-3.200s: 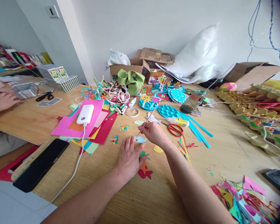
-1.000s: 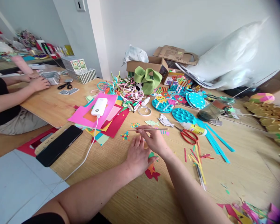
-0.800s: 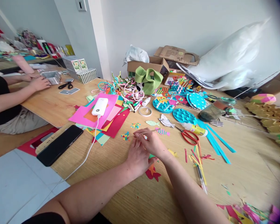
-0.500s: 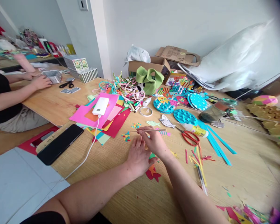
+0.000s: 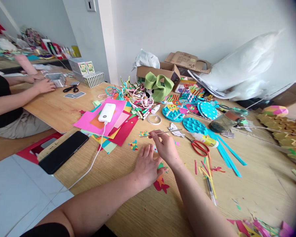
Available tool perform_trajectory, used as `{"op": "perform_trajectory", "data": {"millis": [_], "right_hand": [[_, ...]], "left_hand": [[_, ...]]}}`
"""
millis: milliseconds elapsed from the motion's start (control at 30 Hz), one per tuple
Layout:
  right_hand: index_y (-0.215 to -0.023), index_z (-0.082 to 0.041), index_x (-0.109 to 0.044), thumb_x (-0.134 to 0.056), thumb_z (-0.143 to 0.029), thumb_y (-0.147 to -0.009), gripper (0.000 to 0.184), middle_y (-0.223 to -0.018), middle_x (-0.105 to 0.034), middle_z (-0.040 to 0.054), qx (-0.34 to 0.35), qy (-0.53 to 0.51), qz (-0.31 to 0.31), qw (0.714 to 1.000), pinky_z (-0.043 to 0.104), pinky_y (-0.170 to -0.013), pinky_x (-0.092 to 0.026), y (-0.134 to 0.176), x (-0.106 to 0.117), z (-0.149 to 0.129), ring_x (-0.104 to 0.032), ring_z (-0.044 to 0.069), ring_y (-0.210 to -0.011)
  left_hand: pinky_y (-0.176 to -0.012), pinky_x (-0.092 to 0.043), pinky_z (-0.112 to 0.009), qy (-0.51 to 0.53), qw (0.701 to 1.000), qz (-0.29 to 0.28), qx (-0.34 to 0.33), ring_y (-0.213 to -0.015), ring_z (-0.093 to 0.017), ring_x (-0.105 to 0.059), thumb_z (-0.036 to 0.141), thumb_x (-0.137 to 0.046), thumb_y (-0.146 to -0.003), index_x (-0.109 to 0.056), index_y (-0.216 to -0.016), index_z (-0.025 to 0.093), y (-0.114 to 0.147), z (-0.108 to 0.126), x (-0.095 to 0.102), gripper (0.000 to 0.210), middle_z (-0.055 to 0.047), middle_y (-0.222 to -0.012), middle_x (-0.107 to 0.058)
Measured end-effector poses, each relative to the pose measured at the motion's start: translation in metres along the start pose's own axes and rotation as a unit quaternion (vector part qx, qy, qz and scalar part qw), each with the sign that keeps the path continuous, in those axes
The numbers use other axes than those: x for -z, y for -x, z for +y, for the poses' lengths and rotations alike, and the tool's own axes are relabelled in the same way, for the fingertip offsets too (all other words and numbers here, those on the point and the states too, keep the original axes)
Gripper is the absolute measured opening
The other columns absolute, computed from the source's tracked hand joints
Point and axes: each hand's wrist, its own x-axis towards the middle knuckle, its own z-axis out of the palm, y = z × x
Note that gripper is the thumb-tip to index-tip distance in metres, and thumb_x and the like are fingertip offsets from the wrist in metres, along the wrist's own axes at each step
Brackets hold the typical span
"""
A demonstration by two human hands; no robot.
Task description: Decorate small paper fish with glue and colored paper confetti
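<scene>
My right hand [image 5: 164, 148] pinches a thin wooden stick [image 5: 174, 130]; its far-left end is close to a small cluster of coloured paper dots [image 5: 143, 133]. Another dot cluster [image 5: 133, 145] lies nearer to me. My left hand [image 5: 146, 168] rests flat on the table with fingers spread, partly over paper cutouts. A spotted piece of paper [image 5: 155, 148] shows beside its fingertips, mostly hidden. Red and orange fish-like cutouts [image 5: 161, 186] stick out below its thumb. Beyond my right hand lies a black-and-white paper fish [image 5: 175, 129].
Red-handled scissors [image 5: 200, 148], a glue bottle [image 5: 207, 139] and blue strips [image 5: 227, 154] lie at right. Left are coloured sheets [image 5: 128, 131] under a white power bank [image 5: 107, 112], and a black phone [image 5: 64, 151]. A co-worker's hand [image 5: 44, 85] is at the far-left table.
My right hand has shifted slightly, taking the stick's tip from the nearer dot cluster toward the farther one. My left hand stays in place. The whole view has moved a little.
</scene>
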Motion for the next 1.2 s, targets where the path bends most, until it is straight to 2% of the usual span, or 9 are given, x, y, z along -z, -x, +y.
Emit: {"op": "perform_trajectory", "data": {"millis": [100, 267, 500, 733, 900, 1067, 1200], "right_hand": [[-0.071, -0.020, -0.065, -0.047, -0.037, -0.095, 0.034, -0.089, -0.074, 0.0071, -0.007, 0.010, 0.019, 1.000, 0.029, -0.074, -0.047, -0.015, 0.007, -0.013, -0.067, 0.019, -0.081], [-0.071, -0.020, -0.063, -0.049, -0.037, -0.095, 0.033, -0.075, -0.072, 0.0057, -0.001, 0.065, -0.010, 0.998, 0.027, -0.063, -0.043, -0.034, 0.001, -0.027, -0.065, 0.018, -0.068], [-0.065, -0.020, -0.057, -0.051, -0.029, -0.095, 0.031, -0.069, -0.067, 0.0053, 0.036, 0.148, -0.048, 0.987, 0.027, -0.067, -0.042, -0.028, -0.019, -0.017, -0.063, 0.018, -0.068], [-0.070, -0.019, -0.060, -0.050, -0.030, -0.096, 0.030, -0.071, -0.068, 0.0045, 0.045, 0.138, -0.086, 0.986, 0.027, -0.069, -0.043, -0.025, -0.026, -0.013, -0.063, 0.017, -0.069], [-0.070, -0.019, -0.062, -0.051, -0.032, -0.095, 0.030, -0.070, -0.069, 0.0046, 0.027, 0.137, -0.088, 0.986, 0.026, -0.065, -0.042, -0.028, -0.015, -0.011, -0.063, 0.017, -0.066], [-0.071, -0.020, -0.063, -0.050, -0.035, -0.095, 0.031, -0.071, -0.071, 0.0042, 0.018, 0.109, -0.075, 0.991, 0.026, -0.063, -0.042, -0.031, 0.000, -0.009, -0.063, 0.017, -0.064], [-0.068, -0.019, -0.062, -0.051, -0.033, -0.095, 0.032, -0.075, -0.072, 0.0049, 0.035, 0.112, -0.119, 0.986, 0.026, -0.065, -0.044, -0.028, -0.005, -0.013, -0.064, 0.016, -0.066]], "left_hand": [[-0.111, -0.030, -0.055, 0.006, 1.000, 0.007, -0.006, -0.137, -0.037, -0.036, 0.059, -0.047, -0.092, -0.061, -0.126, 0.025, 0.001, 0.000, 0.000, 0.051, -0.015, -0.141, -0.049], [-0.112, -0.029, -0.055, 0.010, 1.000, 0.015, -0.010, -0.137, -0.037, -0.036, 0.058, -0.047, -0.092, -0.062, -0.125, 0.024, 0.001, -0.001, 0.001, 0.050, -0.016, -0.141, -0.049], [-0.113, -0.027, -0.056, 0.020, 1.000, -0.001, 0.000, -0.137, -0.036, -0.035, 0.059, -0.051, -0.090, -0.068, -0.115, 0.022, -0.001, -0.002, 0.001, 0.047, -0.014, -0.136, -0.052], [-0.116, -0.023, -0.054, 0.025, 0.999, -0.022, -0.007, -0.140, -0.035, -0.031, 0.056, -0.051, -0.091, -0.060, -0.130, 0.022, -0.002, -0.003, 0.001, 0.053, -0.015, -0.143, -0.046], [-0.114, -0.026, -0.055, 0.020, 1.000, -0.013, 0.002, -0.138, -0.036, -0.033, 0.061, -0.046, -0.092, -0.065, -0.121, 0.023, -0.001, -0.002, 0.002, 0.051, -0.015, -0.138, -0.050], [-0.110, -0.032, -0.055, 0.016, 1.000, 0.019, -0.002, -0.136, -0.037, -0.034, 0.062, -0.046, -0.091, -0.059, -0.129, 0.027, 0.001, -0.001, 0.000, 0.053, -0.014, -0.140, -0.048], [-0.111, -0.031, -0.055, 0.012, 1.000, 0.015, -0.001, -0.133, -0.035, -0.038, 0.061, -0.047, -0.091, -0.063, -0.122, 0.026, 0.000, 0.000, 0.001, 0.050, -0.013, -0.134, -0.052]]}}
